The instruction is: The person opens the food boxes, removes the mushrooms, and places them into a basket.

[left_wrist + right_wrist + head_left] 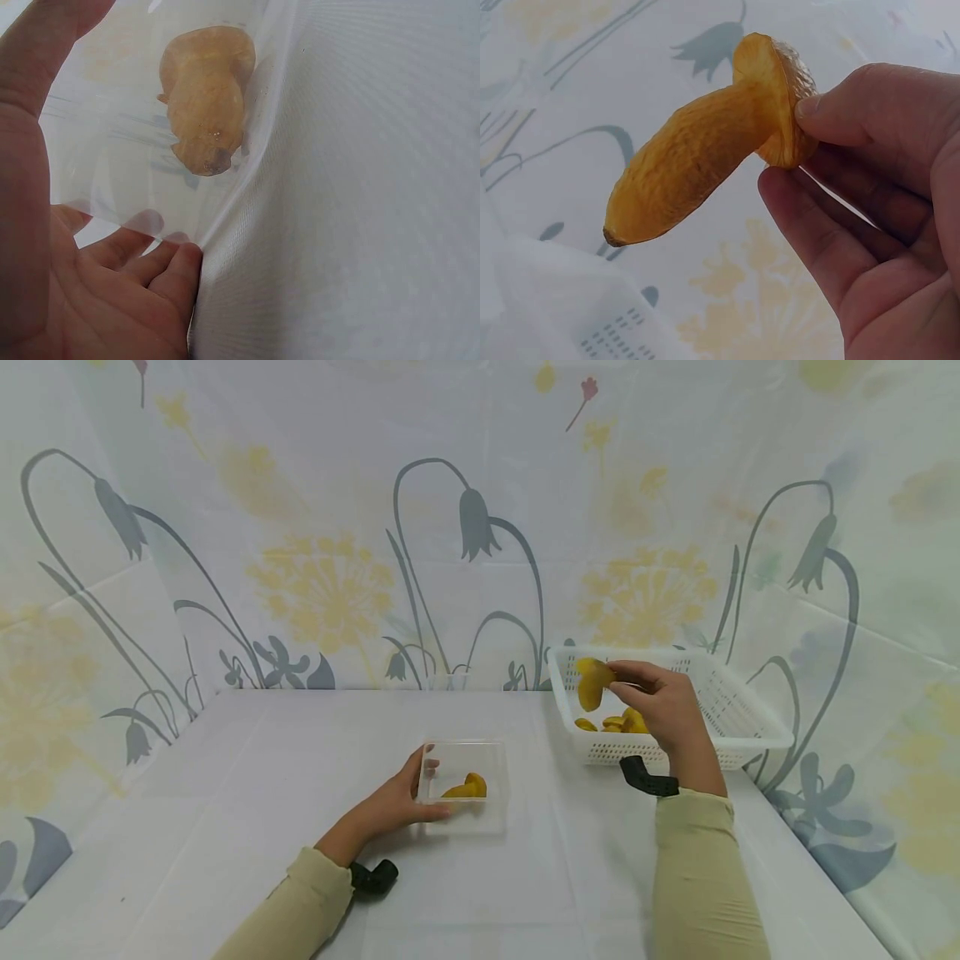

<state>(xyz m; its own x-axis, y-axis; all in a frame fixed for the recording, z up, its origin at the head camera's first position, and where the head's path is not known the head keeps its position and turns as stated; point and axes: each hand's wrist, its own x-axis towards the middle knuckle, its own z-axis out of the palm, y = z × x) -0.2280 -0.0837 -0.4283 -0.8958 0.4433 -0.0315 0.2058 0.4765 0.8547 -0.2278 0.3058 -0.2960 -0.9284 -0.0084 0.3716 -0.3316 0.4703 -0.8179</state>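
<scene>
My right hand pinches a yellow-brown mushroom by its cap, between thumb and fingers. The stem points away from the hand in the right wrist view. In the head view this mushroom is over the left part of a white perforated basket, above several more mushrooms in it. My left hand grips a clear plastic box from its left side, thumb at the near side and fingers at the far side. Inside the box lies a mushroom, seen through the clear wall.
A white cloth covers the table. A flower-printed sheet hangs behind and at both sides. At the table's back edge stands a small clear container. Each wrist wears a black strap-on device.
</scene>
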